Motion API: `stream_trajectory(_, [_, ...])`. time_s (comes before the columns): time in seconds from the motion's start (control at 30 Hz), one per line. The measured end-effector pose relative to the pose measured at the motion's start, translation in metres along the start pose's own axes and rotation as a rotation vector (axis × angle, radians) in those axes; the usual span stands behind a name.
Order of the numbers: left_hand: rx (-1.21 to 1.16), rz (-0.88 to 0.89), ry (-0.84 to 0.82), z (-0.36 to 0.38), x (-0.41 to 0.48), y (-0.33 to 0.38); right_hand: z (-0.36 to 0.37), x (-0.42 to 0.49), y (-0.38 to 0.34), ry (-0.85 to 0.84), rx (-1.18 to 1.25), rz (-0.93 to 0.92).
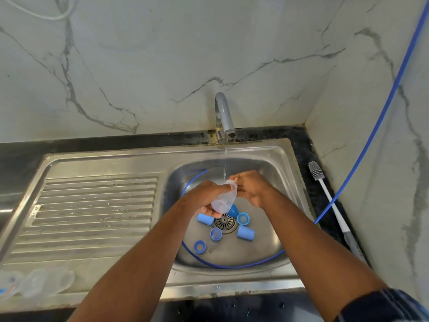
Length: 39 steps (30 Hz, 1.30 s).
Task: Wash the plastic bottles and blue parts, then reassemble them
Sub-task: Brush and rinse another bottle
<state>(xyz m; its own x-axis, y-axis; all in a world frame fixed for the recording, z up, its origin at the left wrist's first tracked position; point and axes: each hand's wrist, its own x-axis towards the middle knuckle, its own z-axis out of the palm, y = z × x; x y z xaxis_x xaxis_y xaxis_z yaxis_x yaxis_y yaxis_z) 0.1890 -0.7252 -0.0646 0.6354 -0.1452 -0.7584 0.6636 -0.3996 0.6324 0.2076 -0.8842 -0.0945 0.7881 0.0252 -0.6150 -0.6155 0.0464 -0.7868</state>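
While the tap runs: a thin stream [225, 156] drops from the tap [224, 112] onto the upper end of the clear plastic bottle [223, 202], which is held tilted above the sink [286, 159] basin.
Left hand [205, 196]: grips the bottle's body, with the fingers [230, 187] curled over it and the thumb beneath.
Right hand [251, 190]: its curled fingers [233, 177] sit at the bottle's upper end and seem to pinch or rub the neck; how firm the hold is cannot be told.
Blue parts [245, 234]: six loose pieces lie on the basin floor around the drain [224, 221], under and in front of the hands, none fitted to anything.
Step in hand: probably rinsing this one bottle.
Doing it well: turn the mouth up into the stream so water gets inside, roll the body so every side is wetted, then tip it out over the basin. Wet plastic is likely slippery, so the holding hand should stay wrapped round the body while the other one rubs.
Brush [325, 189]: lies on the table to the right of the sink, near enough to reach for scrubbing the inside.
Blue hose [232, 266]: loops round the basin wall, so the bottle is better kept off it.
Draining board [97, 205]: holds blurred clear pieces [46, 282] at its near corner, too unclear to tell what they are.
Progress: early, judging by the separate parts.
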Motion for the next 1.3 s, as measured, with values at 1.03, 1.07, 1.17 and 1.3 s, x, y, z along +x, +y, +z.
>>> stream_trajectory(1.03, [-0.141,0.238,-0.281,0.159,-0.049,-0.041,-0.158,-0.170,0.107,1.039,-0.926,-0.032])
stream_trajectory(1.07, [-0.155,0.240,-0.285,0.163,-0.050,-0.041,-0.161,-0.169,0.107,1.022,-0.986,-0.008])
stream_trajectory(1.17, [-0.169,0.255,-0.258,0.170,-0.051,-0.038,-0.167,-0.163,0.106,0.949,-1.230,0.023])
stream_trajectory(1.3, [-0.144,0.242,-0.198,0.171,-0.050,-0.037,-0.176,-0.157,0.109,0.881,-1.351,0.035])
